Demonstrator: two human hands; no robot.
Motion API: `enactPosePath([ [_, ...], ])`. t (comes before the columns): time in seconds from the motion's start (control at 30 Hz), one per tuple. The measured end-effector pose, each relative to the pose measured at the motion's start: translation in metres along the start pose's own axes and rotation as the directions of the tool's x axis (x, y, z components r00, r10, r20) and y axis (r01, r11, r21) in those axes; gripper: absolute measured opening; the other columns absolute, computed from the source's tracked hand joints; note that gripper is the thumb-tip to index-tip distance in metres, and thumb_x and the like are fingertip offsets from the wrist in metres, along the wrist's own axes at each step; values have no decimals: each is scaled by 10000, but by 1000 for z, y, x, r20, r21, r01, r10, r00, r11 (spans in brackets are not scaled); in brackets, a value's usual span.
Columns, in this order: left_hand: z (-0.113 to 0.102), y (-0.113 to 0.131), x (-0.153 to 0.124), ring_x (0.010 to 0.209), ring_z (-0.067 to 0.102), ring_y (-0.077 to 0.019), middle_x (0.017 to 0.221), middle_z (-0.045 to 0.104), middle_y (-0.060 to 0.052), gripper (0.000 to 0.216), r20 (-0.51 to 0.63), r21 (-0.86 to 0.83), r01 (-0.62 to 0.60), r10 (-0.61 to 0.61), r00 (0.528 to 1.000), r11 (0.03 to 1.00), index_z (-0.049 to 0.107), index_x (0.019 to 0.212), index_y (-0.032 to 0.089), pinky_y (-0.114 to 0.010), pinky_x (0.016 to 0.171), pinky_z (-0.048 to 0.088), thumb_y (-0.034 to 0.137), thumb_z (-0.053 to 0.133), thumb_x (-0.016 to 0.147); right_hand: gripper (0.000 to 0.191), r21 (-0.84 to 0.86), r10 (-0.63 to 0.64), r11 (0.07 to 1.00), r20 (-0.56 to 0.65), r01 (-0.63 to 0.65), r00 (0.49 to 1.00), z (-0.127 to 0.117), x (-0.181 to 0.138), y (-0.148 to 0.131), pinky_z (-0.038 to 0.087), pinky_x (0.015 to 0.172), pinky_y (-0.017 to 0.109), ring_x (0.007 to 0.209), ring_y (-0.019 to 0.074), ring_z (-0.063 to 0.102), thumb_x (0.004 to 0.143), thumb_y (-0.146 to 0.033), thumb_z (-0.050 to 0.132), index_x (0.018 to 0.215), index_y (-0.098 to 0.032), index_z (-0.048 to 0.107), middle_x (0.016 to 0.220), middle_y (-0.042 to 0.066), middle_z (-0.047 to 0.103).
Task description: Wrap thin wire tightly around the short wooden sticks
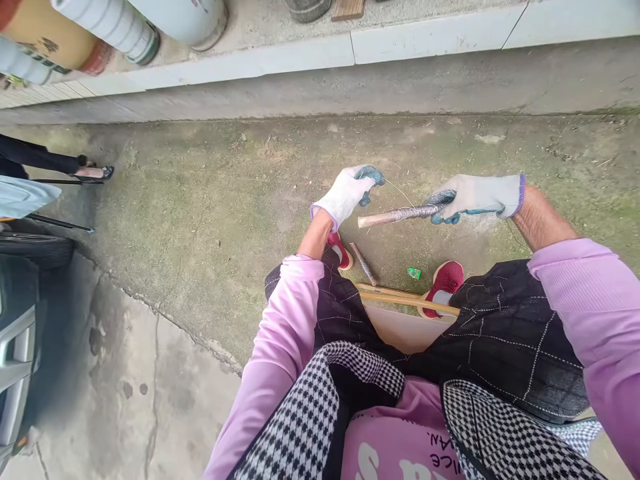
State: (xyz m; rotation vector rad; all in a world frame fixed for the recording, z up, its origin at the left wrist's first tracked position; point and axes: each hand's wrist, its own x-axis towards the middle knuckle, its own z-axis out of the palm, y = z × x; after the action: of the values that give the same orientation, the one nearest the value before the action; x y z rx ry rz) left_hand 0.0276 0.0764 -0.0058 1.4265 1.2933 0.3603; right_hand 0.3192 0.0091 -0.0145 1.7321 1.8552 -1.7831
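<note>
My right hand (463, 197), in a white glove with blue-grey coated fingers, is closed around a wooden stick (373, 220). Thin dark, silvery wire (410, 213) is wound over much of the stick, and its pale bare end points left. From the winding a single thin strand (399, 191) runs up and left to my left hand (354, 193). That hand, gloved the same way, pinches the strand between its fingers. On the ground below, between my red shoes, lies a second wire-wound stick (363, 263), touched by neither hand.
A small green wrapper (414, 273) lies near my right shoe (445, 283). I sit on a low wooden-framed seat (395, 298). Ahead runs a tiled ledge (310, 55) with pots and containers. At left are another person's foot (95, 173) and a car wheel (15, 360).
</note>
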Motion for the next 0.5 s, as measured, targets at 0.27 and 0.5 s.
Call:
enactPosePath([
  [0.27, 23, 2, -6, 579, 516, -66, 799, 708, 22, 188, 181, -9, 23, -21, 983, 1000, 837, 1036, 128, -234, 626, 469, 79, 657, 1024, 219, 568, -7, 775, -430, 277, 903, -1, -7, -25, 493, 653, 335, 700, 169, 627, 802, -232, 974, 951, -209, 815, 827, 27, 761],
  [0.5, 40, 2, -15, 639, 593, -100, 677, 668, 44, 230, 325, 87, -6, -23, 945, 996, 860, 1080, 117, -233, 726, 514, 111, 641, 1010, 203, 745, 205, 539, -569, 393, 796, -5, 8, -20, 607, 758, 292, 732, 144, 599, 958, -140, 863, 1058, -256, 731, 819, -30, 687],
])
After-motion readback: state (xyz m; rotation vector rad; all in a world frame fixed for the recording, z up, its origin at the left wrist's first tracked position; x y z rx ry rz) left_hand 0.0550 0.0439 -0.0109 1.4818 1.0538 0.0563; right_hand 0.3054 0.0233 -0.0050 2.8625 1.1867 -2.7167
